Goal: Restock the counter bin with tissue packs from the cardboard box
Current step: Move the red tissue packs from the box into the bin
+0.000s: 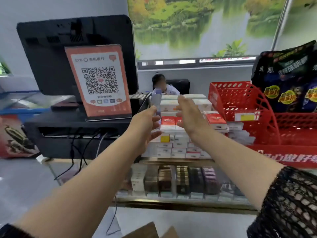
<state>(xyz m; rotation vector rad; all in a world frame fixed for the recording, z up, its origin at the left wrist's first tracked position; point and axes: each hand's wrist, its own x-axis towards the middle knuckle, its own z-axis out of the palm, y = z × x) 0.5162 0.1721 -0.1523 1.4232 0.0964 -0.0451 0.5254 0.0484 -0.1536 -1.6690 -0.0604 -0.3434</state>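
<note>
l hand [145,124] — r hand [190,115] flank packs [169,121]

Lighting: bright, even, diffuse — shadows faint and soft. Quality: soft overall; motion blur on left hand [145,127] and right hand [190,115], pale glare on glass counter top [229,188], QR code sign [99,81] fairly sharp, lines bowed toward the edges.

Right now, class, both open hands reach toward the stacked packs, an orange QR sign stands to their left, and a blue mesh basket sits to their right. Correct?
Not quite: the mesh basket is red, not blue, as the head view shows. The rest holds: left hand and right hand are open near the stacked packs, with the orange QR sign on their left.
</note>
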